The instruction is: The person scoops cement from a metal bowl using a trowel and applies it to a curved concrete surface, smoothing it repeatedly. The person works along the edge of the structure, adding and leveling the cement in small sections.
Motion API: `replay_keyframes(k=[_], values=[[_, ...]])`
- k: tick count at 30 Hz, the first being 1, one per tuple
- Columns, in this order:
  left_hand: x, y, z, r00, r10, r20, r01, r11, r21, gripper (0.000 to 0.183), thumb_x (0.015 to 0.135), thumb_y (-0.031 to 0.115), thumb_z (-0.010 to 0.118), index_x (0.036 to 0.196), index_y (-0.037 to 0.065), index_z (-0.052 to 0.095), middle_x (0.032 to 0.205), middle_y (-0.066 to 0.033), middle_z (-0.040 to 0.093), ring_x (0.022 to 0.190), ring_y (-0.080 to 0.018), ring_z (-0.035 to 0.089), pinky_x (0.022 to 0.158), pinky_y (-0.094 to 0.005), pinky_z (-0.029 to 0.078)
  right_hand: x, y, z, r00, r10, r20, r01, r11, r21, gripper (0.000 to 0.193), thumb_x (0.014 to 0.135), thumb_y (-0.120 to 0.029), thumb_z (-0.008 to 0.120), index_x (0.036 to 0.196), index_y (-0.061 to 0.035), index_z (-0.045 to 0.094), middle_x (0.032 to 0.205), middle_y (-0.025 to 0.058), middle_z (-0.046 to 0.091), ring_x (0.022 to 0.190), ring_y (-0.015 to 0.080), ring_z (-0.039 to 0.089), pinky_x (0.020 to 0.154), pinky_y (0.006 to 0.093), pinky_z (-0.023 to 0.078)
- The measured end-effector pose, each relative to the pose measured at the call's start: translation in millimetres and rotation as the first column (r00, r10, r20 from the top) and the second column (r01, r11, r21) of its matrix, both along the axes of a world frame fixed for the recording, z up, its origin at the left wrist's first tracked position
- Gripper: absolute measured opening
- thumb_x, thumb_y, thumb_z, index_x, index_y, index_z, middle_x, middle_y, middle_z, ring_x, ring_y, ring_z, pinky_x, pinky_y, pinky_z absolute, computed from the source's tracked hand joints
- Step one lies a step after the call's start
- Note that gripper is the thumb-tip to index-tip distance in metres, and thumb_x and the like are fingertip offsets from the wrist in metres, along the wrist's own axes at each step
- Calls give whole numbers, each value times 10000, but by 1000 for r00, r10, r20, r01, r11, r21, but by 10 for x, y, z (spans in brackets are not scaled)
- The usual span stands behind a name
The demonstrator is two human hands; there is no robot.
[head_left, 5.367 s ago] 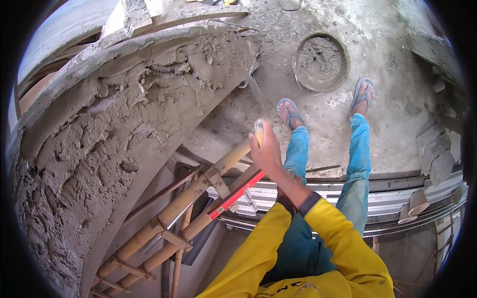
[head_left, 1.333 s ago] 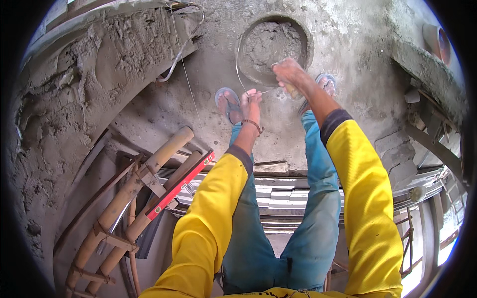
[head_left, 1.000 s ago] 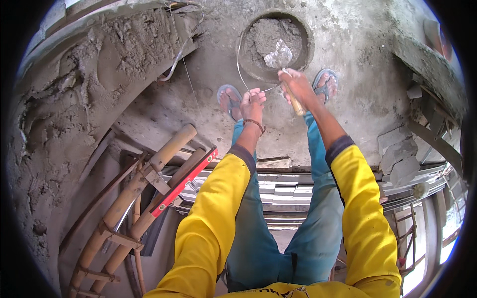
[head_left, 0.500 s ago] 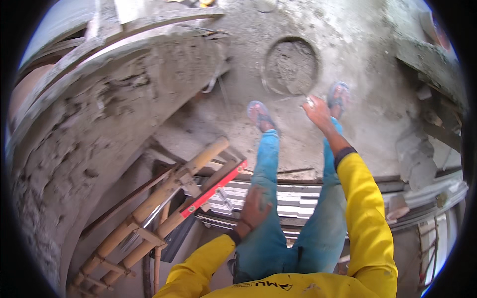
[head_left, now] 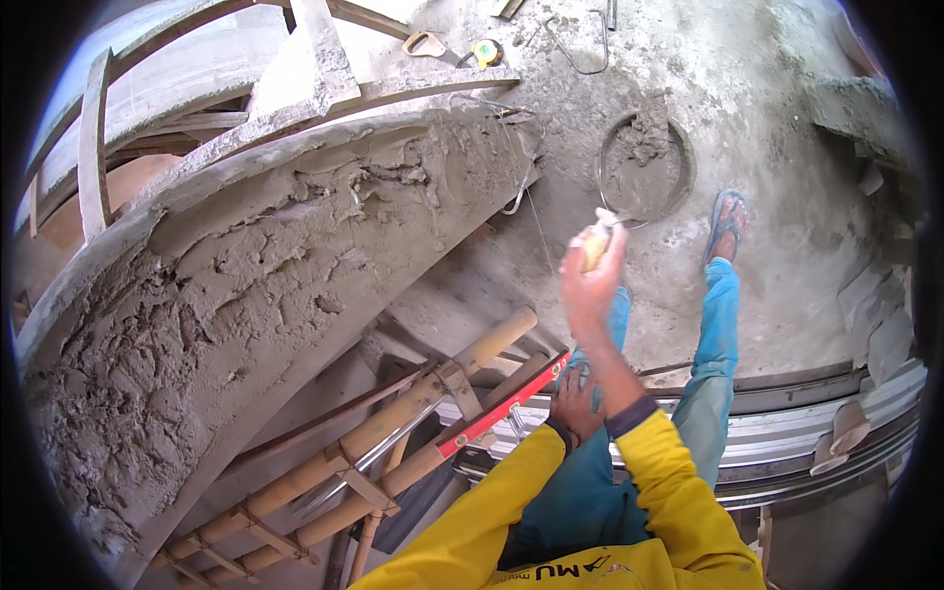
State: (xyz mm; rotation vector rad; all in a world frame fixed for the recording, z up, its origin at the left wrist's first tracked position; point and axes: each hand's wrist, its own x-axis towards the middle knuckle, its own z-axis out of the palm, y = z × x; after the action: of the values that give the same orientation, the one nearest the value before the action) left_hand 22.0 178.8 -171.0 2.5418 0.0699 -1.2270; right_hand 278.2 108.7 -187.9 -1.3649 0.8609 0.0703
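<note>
My right hand (head_left: 593, 285) is closed around the pale handle of a trowel (head_left: 596, 246), slightly blurred, short of the round bucket (head_left: 687, 187). Its blade is hard to make out against the grey mortar. Inside the bucket lies wet mortar (head_left: 641, 182), with a lump of it standing up at the far rim. My left hand (head_left: 577, 403) rests with fingers apart on my left leg (head_left: 551, 492), partly behind my right forearm. To the left runs a broad curved surface (head_left: 265, 246) coated in rough wet mortar.
A bamboo ladder (head_left: 433, 393) leans at the lower left, with a red spirit level (head_left: 503, 405) along it. At the far side lie a handsaw (head_left: 428, 45), a tape measure (head_left: 486, 53) and a bent metal rod (head_left: 580, 69). Wooden framing (head_left: 95, 147) borders the curved surface.
My view has swung left, showing more of the curved surface and the tools behind it. The right hand has turned upward and sits nearer the left hand, which stays on my leg.
</note>
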Motion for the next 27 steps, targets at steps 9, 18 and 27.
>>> replay_keyframes(k=[9, 18, 27], values=[[343, -268, 289, 977, -12, -213, 65, 968, 242, 611, 852, 458, 613, 1394, 203, 493, 1510, -76, 374, 1402, -335, 311, 1149, -538, 230, -540, 827, 746, 853, 520, 39, -522, 852, 42, 362, 924, -154, 562, 1237, -15, 445, 1028, 299, 594, 935, 499, 596, 777, 538, 477], [108, -165, -41, 926, 41, -375, -20, 998, 59, 614, 907, 492, 529, 1440, 198, 444, 1492, -120, 375, 1384, -355, 305, 1077, -532, 334, 79, 607, -207, 879, 476, 23, -476, 879, 8, 383, 933, -284, 582, 1209, -56, 444, 897, 277, 645, 887, 496, 622, 742, 553, 471], [-326, 34, -298, 985, -147, -93, 147, 989, -6, 659, 871, 582, 560, 1390, 179, 507, 1496, -175, 380, 1352, -424, 373, 1102, -572, 296, 80, 710, 364, 835, 542, 95, -550, 826, 126, 335, 914, -192, 595, 1157, -30, 431, 881, 285, 623, 869, 516, 599, 716, 564, 452]])
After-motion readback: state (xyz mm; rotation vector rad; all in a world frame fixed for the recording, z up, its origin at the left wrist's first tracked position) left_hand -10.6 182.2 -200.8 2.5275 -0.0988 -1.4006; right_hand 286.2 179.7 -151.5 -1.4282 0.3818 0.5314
